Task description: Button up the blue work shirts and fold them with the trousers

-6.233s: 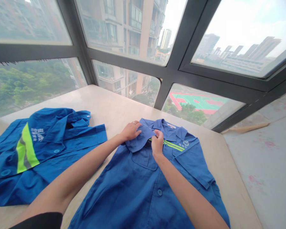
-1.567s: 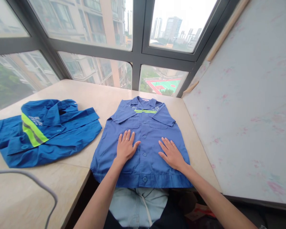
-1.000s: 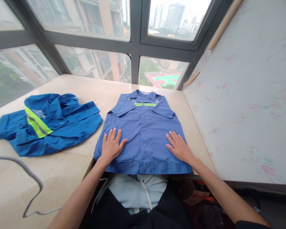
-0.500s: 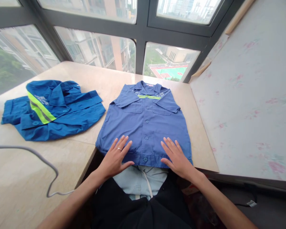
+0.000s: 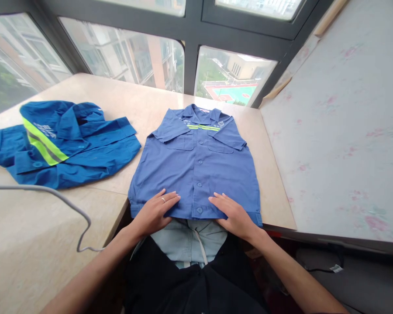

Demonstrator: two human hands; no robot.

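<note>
A blue button-front work shirt (image 5: 196, 170) lies flat on the beige table (image 5: 144, 104), collar towards the window, sleeves folded under, hem hanging over the near edge. My left hand (image 5: 155, 212), a ring on one finger, rests on the hem left of the button row, fingers stretched out and close together. My right hand (image 5: 234, 214) lies on the hem right of the buttons, fingers also extended flat. Neither hand visibly grips the cloth.
A second, darker blue shirt (image 5: 59, 144) with a yellow-green reflective stripe lies crumpled at the left. A grey cable (image 5: 62, 203) runs across the near-left tabletop. Dark-framed windows (image 5: 190, 56) stand behind the table, and a pale patterned surface (image 5: 340, 144) adjoins its right edge.
Both hands have slid down the shirt from its middle to the hem, drawing closer to the button row. The view has tilted downward.
</note>
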